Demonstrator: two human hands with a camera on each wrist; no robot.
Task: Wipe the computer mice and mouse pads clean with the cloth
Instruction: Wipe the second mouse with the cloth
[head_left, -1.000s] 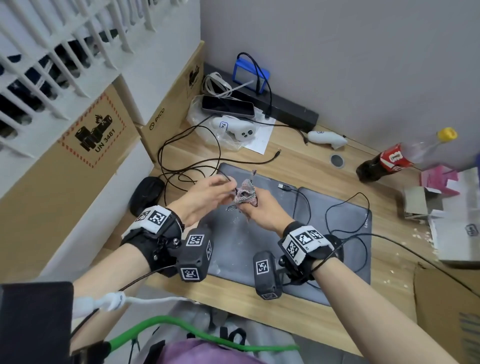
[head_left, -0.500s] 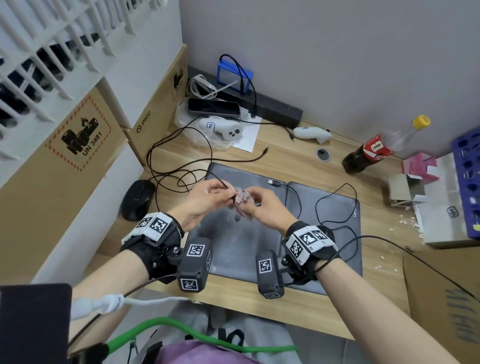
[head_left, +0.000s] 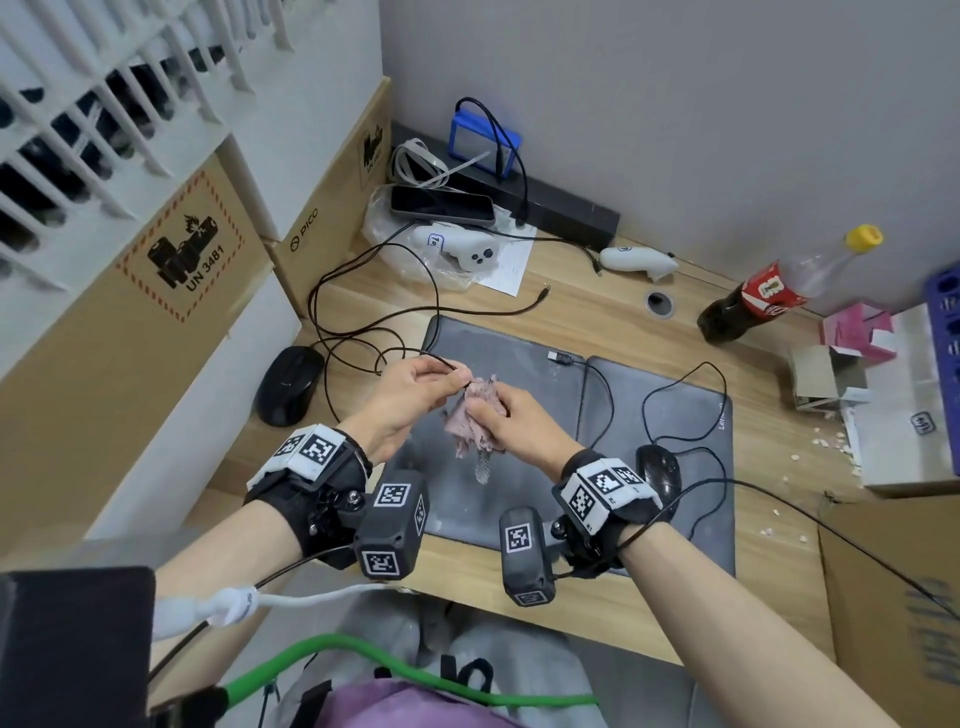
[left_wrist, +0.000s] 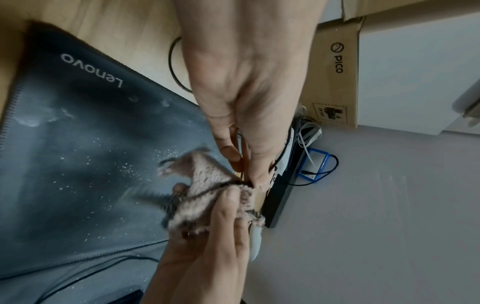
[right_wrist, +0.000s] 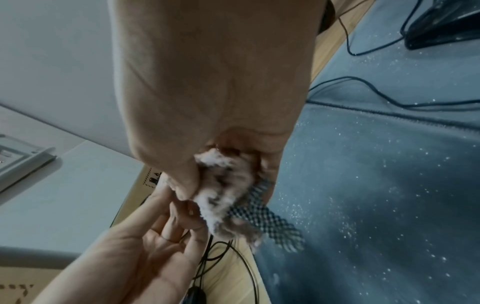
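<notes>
Right now both my hands are up over the left pad (head_left: 498, 364), w/ the cloth (head_left: 475, 421) bunched between them. My right hand (head_left: 519, 421) has it wadded in a curled grip, thumb on top; a bit of mesh edge hangs down below. My left hand (head_left: 410, 400) pinches a thin black cable (head_left: 441, 358) between thumb and fingertips, right at the cloth's top edge. In the left wrist view the cable runs across the cloth, so I judge I'm wiping the cord, or clearing it off the pad.

Key relation for the next move: the pad lies straight under the cloth, long axis running left-right across the desk (head_left: 597, 291), and it's speckled w/ white dust. Right hand already holds the cloth, so it's the one to drop and sweep.

The wired mouse (head_left: 658, 475) sits on the right pad (head_left: 675, 415), just beside my right wrist, nearer that hand. The other mouse (head_left: 288, 384) is off the pads, on the desk to the left, nearer my left hand.

Pads look not yet wiped, judging by the dust; loose cables across them could snag the cloth.
</notes>
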